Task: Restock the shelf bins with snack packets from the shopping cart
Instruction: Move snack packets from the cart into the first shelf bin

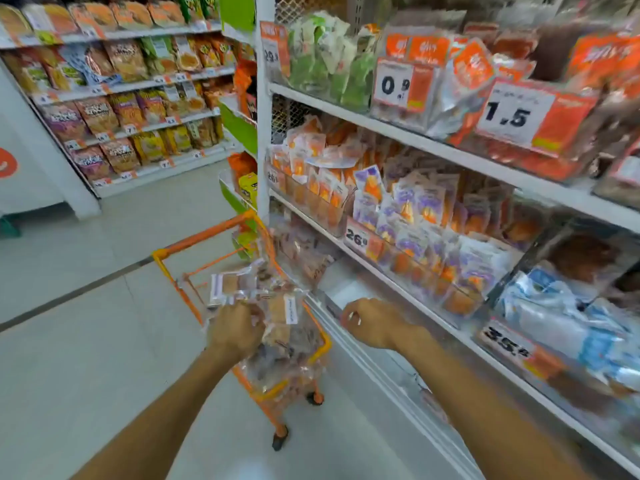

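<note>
An orange shopping cart [194, 299] stands in the aisle beside the shelf, holding clear snack packets [287, 355] with brown contents and white labels. My left hand [235, 332] grips a bunch of these packets [242, 282] above the cart. My right hand [372, 322] hovers with loosely curled fingers at the front edge of a clear shelf bin [343, 292] on a low shelf; it holds nothing that I can see. The bin shows a bare white bottom. The picture is blurred by motion.
The white shelving unit [433, 147] on the right carries bins of orange, purple and blue packets with price tags. A further snack shelf [138, 84] stands across the aisle at the left. Pale floor tiles [86, 341] spread to the left of the cart.
</note>
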Action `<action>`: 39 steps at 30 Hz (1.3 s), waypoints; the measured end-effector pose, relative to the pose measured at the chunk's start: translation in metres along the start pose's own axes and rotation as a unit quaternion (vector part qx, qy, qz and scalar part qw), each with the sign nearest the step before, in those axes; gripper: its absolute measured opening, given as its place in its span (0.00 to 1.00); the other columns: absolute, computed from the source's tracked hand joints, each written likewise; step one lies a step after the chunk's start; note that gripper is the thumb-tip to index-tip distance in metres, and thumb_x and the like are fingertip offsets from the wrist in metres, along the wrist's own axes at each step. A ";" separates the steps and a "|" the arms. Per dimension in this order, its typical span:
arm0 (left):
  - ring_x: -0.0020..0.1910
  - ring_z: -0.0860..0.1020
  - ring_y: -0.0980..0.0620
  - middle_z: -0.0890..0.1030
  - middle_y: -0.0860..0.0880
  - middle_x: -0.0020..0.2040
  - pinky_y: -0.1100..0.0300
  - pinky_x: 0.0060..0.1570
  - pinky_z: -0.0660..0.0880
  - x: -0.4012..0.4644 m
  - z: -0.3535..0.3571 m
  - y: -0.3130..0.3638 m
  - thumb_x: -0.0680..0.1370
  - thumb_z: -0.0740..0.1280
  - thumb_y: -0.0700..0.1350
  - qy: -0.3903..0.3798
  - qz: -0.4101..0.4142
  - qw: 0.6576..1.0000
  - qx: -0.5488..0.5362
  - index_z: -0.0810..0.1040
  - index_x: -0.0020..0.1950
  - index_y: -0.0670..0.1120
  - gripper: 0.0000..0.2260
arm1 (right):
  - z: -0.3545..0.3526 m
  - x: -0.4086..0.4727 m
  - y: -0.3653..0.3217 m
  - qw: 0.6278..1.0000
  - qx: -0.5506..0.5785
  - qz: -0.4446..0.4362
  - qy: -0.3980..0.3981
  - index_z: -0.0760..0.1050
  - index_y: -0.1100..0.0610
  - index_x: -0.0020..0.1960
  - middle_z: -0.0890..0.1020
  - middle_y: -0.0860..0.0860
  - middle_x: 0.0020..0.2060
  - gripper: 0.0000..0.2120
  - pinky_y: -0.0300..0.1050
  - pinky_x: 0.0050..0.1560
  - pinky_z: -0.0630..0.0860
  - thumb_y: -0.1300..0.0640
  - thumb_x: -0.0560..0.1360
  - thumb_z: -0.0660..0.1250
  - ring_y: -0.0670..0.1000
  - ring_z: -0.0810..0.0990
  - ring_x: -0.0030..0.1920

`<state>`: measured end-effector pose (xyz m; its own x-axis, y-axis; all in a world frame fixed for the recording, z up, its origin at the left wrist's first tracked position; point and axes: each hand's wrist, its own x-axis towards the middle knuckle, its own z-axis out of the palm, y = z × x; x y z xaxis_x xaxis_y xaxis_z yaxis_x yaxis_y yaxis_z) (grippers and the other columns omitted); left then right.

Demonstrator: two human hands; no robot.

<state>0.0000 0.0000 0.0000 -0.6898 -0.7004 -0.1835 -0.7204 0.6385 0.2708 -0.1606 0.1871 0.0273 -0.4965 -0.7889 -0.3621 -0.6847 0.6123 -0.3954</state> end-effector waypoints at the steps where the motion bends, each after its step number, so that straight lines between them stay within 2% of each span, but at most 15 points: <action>1: 0.60 0.75 0.45 0.79 0.48 0.60 0.54 0.54 0.75 0.007 0.013 -0.008 0.77 0.63 0.46 0.006 0.000 1.000 0.004 0.80 0.60 0.53 0.13 | 0.015 0.013 0.000 1.000 0.003 0.004 0.000 0.79 0.50 0.57 0.80 0.52 0.57 0.13 0.46 0.48 0.74 0.59 0.78 0.58 0.56 0.78 0.52; 6: 0.63 0.72 0.44 0.77 0.47 0.63 0.53 0.57 0.71 0.059 0.088 -0.050 0.77 0.61 0.43 0.078 0.045 0.995 0.036 0.79 0.61 0.50 0.14 | 0.090 0.082 0.007 1.000 -0.004 -0.015 0.024 0.78 0.53 0.58 0.80 0.54 0.55 0.13 0.48 0.51 0.75 0.59 0.78 0.59 0.58 0.77 0.55; 9: 0.67 0.68 0.46 0.74 0.49 0.68 0.52 0.62 0.66 0.099 0.125 -0.062 0.80 0.59 0.45 0.146 0.087 0.984 0.059 0.76 0.65 0.49 0.15 | 0.134 0.130 0.012 0.995 -0.010 -0.065 0.079 0.73 0.53 0.65 0.76 0.54 0.62 0.16 0.50 0.59 0.73 0.59 0.79 0.58 0.58 0.73 0.63; 12: 0.72 0.62 0.46 0.66 0.49 0.73 0.52 0.67 0.59 0.130 0.148 -0.066 0.82 0.55 0.50 0.141 0.106 0.981 0.086 0.71 0.70 0.51 0.17 | 0.161 0.168 0.010 0.985 0.002 -0.107 0.136 0.67 0.55 0.72 0.68 0.54 0.71 0.19 0.47 0.68 0.63 0.58 0.81 0.55 0.56 0.64 0.71; 14: 0.74 0.58 0.44 0.62 0.47 0.76 0.51 0.70 0.56 0.147 0.161 -0.073 0.82 0.53 0.53 0.123 0.086 0.984 0.096 0.66 0.73 0.51 0.19 | 0.177 0.191 0.010 0.981 -0.007 -0.118 0.154 0.65 0.56 0.72 0.67 0.53 0.72 0.19 0.49 0.71 0.60 0.55 0.83 0.53 0.56 0.63 0.72; 16: 0.75 0.55 0.43 0.58 0.44 0.77 0.49 0.72 0.52 0.157 0.176 -0.077 0.83 0.51 0.55 0.104 0.054 0.988 0.102 0.59 0.76 0.50 0.23 | 0.190 0.208 0.012 0.982 -0.009 -0.103 0.155 0.66 0.55 0.71 0.68 0.54 0.71 0.19 0.53 0.69 0.62 0.53 0.82 0.54 0.57 0.65 0.71; 19: 0.77 0.51 0.42 0.54 0.43 0.78 0.48 0.73 0.49 0.161 0.187 -0.077 0.83 0.48 0.56 0.104 0.037 0.985 0.135 0.50 0.78 0.43 0.28 | 0.195 0.220 0.016 0.978 -0.007 -0.079 0.193 0.69 0.56 0.68 0.71 0.54 0.68 0.19 0.52 0.64 0.68 0.51 0.80 0.59 0.57 0.68 0.68; 23: 0.74 0.56 0.42 0.59 0.41 0.76 0.50 0.72 0.53 0.169 0.187 -0.079 0.81 0.50 0.60 0.128 0.035 0.983 0.125 0.54 0.76 0.38 0.32 | 0.190 0.225 0.020 0.972 0.013 -0.040 0.232 0.72 0.61 0.59 0.74 0.57 0.60 0.19 0.49 0.54 0.71 0.46 0.77 0.63 0.58 0.72 0.61; 26: 0.72 0.60 0.42 0.63 0.41 0.74 0.50 0.70 0.56 0.176 0.184 -0.081 0.79 0.53 0.64 0.113 0.024 0.990 0.084 0.59 0.74 0.39 0.34 | 0.193 0.230 0.023 0.980 -0.030 -0.011 0.195 0.72 0.59 0.60 0.71 0.58 0.63 0.26 0.52 0.60 0.68 0.38 0.75 0.62 0.59 0.69 0.64; 30: 0.72 0.62 0.42 0.66 0.43 0.73 0.50 0.68 0.59 0.177 0.170 -0.078 0.78 0.60 0.59 0.070 0.046 0.996 0.026 0.63 0.74 0.45 0.28 | 0.189 0.232 0.020 0.994 -0.008 -0.006 0.113 0.64 0.49 0.72 0.61 0.56 0.73 0.33 0.60 0.72 0.56 0.32 0.74 0.58 0.62 0.56 0.73; 32: 0.65 0.70 0.42 0.76 0.43 0.60 0.53 0.61 0.66 0.173 0.160 -0.077 0.77 0.66 0.54 0.079 0.057 0.993 -0.063 0.68 0.70 0.49 0.23 | 0.185 0.227 0.017 0.993 0.063 -0.034 0.098 0.63 0.47 0.72 0.65 0.53 0.72 0.28 0.58 0.72 0.55 0.38 0.76 0.61 0.60 0.57 0.73; 33: 0.58 0.74 0.42 0.78 0.46 0.50 0.54 0.55 0.68 0.171 0.158 -0.076 0.76 0.67 0.51 0.087 0.065 0.987 -0.116 0.70 0.67 0.49 0.20 | 0.184 0.225 0.017 0.988 0.110 -0.048 0.098 0.64 0.48 0.71 0.69 0.52 0.69 0.26 0.54 0.70 0.58 0.41 0.76 0.64 0.58 0.62 0.71; 34: 0.52 0.76 0.43 0.78 0.47 0.46 0.55 0.49 0.69 0.168 0.156 -0.074 0.76 0.68 0.47 0.090 0.077 0.980 -0.158 0.71 0.64 0.50 0.17 | 0.184 0.224 0.016 0.982 0.152 -0.054 0.102 0.64 0.49 0.69 0.72 0.51 0.65 0.26 0.51 0.69 0.60 0.45 0.75 0.67 0.56 0.66 0.69; 37: 0.44 0.79 0.42 0.80 0.44 0.52 0.53 0.40 0.73 0.158 0.157 -0.067 0.74 0.66 0.36 0.078 0.098 0.950 -0.287 0.69 0.53 0.53 0.15 | 0.185 0.220 0.011 0.965 0.223 -0.022 0.137 0.61 0.53 0.71 0.75 0.52 0.61 0.36 0.53 0.67 0.67 0.50 0.69 0.75 0.56 0.72 0.65; 39: 0.40 0.79 0.41 0.79 0.47 0.51 0.48 0.36 0.76 0.150 0.158 -0.065 0.73 0.64 0.32 0.088 0.092 0.921 -0.368 0.69 0.55 0.54 0.19 | 0.183 0.214 0.005 0.957 0.248 -0.025 0.150 0.61 0.55 0.72 0.74 0.53 0.58 0.36 0.49 0.63 0.71 0.57 0.69 0.75 0.55 0.73 0.63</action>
<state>-0.0675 -0.0962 -0.1944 -0.7261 -0.6842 0.0679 -0.3043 0.4083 0.8607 -0.1728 0.0312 -0.2065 -0.6518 -0.7513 -0.1032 -0.4103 0.4639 -0.7852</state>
